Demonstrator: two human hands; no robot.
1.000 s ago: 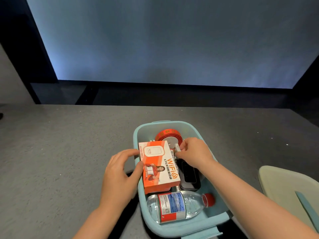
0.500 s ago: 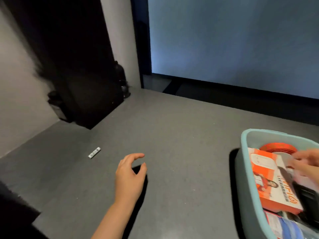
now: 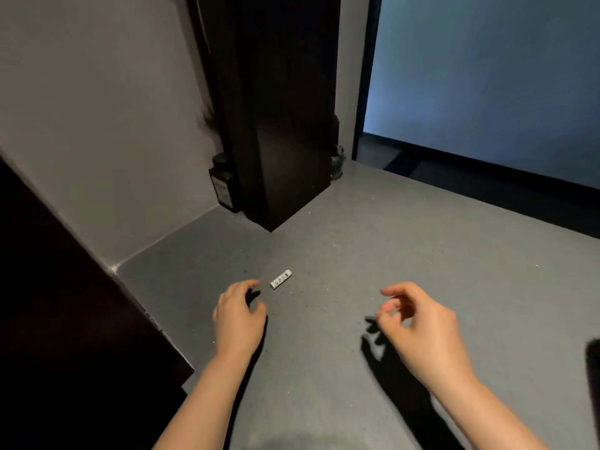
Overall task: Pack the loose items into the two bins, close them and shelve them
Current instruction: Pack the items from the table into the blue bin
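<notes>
A small white cylinder with printed marks [image 3: 280, 279], like a battery or small tube, lies on the grey floor. My left hand [image 3: 238, 315] hovers just to its lower left, fingers loosely curled and holding nothing, fingertips a short gap from it. My right hand [image 3: 418, 323] hangs further right above the floor, fingers loosely curled, thumb and forefinger close together; nothing shows between them. The bins are out of view apart from a dark sliver at the right edge [image 3: 593, 362].
A tall dark cabinet or pillar [image 3: 285, 125] stands behind the cylinder, with a dark bottle [image 3: 222, 186] to its left and a glass jar [image 3: 337, 165] to its right. A dark panel [image 3: 65, 319] fills the left foreground. Grey floor stretches to the right.
The view swung left, away from the teal bin. My left hand moved up to the white cylinder. My right hand left the bin and now hangs over the floor.
</notes>
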